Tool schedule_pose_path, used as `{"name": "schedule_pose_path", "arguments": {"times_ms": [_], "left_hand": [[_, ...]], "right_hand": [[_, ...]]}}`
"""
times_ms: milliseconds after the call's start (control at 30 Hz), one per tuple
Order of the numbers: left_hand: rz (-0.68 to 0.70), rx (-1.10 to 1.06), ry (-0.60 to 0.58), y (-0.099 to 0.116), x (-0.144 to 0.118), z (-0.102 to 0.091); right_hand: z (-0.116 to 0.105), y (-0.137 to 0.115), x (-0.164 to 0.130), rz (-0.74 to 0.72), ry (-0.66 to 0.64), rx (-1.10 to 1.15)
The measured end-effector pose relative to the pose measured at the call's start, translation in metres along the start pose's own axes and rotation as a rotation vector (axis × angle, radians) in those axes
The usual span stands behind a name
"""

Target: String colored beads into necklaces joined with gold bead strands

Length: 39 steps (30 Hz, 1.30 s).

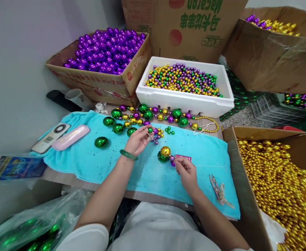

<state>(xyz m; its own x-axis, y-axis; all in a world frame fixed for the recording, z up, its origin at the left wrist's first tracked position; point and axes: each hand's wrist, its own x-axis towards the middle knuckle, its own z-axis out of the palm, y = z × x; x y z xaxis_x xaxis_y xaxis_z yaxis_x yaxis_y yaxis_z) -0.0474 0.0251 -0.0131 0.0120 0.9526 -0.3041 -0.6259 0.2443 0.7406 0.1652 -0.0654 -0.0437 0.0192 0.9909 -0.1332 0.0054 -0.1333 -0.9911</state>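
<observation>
Teal towel [95,164]: covers the table, with a remote [51,138] and a pink case [70,137] at its far left edge.
Purple box: cardboard box of purple balls [107,50] sits back left, piled full.
Loose green balls [108,130]: a handful just left of the left hand, not strung yet by the look of it.
Left hand [138,140]: fingers pinched together on a thin needle [150,137] carrying a few small beads; green bangle [128,155] on the wrist.
Finished strand [155,115]: green, gold and purple beads laid along the towel's back edge, so I'd say a good stretch is already threaded.
White tub [186,101]: mixed small beads, lots left.
Gold ball [165,151]: resting on the towel against a green one, between the hands.
Right hand [185,170]: fingertips closed on the thread end beside a purple bead.
Snips [217,190]: lying near the towel's right edge, untouched.
Gold box [278,181]: far right, heaped with gold beads.
</observation>
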Motion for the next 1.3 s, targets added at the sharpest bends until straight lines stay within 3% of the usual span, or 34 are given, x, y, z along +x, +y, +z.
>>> {"name": "schedule_pose_path", "arguments": {"times_ms": [367,733,1300], "left_hand": [[0.049,-0.12,0.002,0.012,-0.023,-0.013],[0.112,0.027,-0.002,0.016,-0.032,-0.02],[0.105,0.027,-0.019,0.014,-0.038,-0.031]], "right_hand": [[0.006,-0.007,-0.003,-0.022,0.002,-0.021],[0.003,-0.006,-0.002,-0.008,-0.012,-0.031],[0.001,-0.001,-0.004,-0.006,-0.071,-0.063]]}}
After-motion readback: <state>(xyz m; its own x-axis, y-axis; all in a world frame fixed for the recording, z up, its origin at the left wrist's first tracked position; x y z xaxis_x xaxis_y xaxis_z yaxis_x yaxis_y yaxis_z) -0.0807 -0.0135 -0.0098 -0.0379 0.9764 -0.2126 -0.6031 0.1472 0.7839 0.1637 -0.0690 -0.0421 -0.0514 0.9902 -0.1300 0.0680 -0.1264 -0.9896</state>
